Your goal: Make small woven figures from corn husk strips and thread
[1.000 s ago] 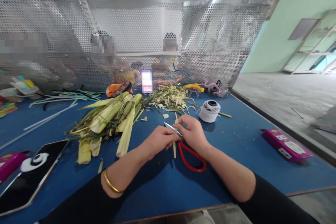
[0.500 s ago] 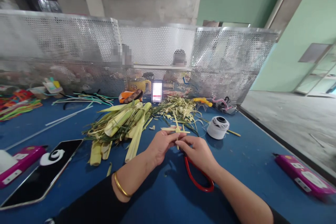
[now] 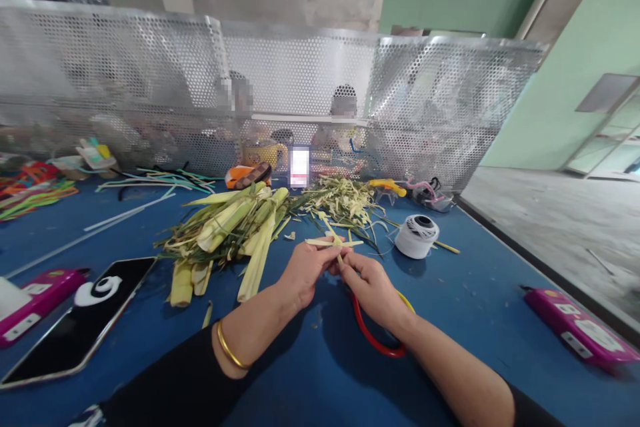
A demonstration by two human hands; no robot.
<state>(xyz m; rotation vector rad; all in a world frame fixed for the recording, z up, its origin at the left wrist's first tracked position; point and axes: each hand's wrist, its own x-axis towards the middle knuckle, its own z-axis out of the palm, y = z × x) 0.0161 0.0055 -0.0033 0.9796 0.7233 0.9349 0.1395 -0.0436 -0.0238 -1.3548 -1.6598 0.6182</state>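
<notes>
My left hand point(image 3: 306, 268) pinches a small cross of pale green leaf strips point(image 3: 337, 242) near its middle. From the right, my right hand point(image 3: 367, 283) holds the lower end of the same woven piece between thumb and fingers. The fingertips of both hands nearly meet, and some are hidden behind the strips. Under my right hand lies a red and yellow handle loop point(image 3: 373, 340); what it belongs to is hidden. A bundle of long leaves point(image 3: 230, 227) is left of my hands, with a heap of shredded leaf bits point(image 3: 345, 200) beyond them.
A white thread spool point(image 3: 415, 237) stands right of my hands. A black phone point(image 3: 83, 320) and magenta power strips point(image 3: 575, 323) lie on the blue table point(image 3: 475, 360). Behind rises a perforated metal screen point(image 3: 300, 73), with people beyond it. Coloured strips point(image 3: 40, 190) lie far left.
The view has tilted slightly, so the table items appear a little higher. The leaf cross has turned slightly between my fingers, and the yellow part of the loop now shows.
</notes>
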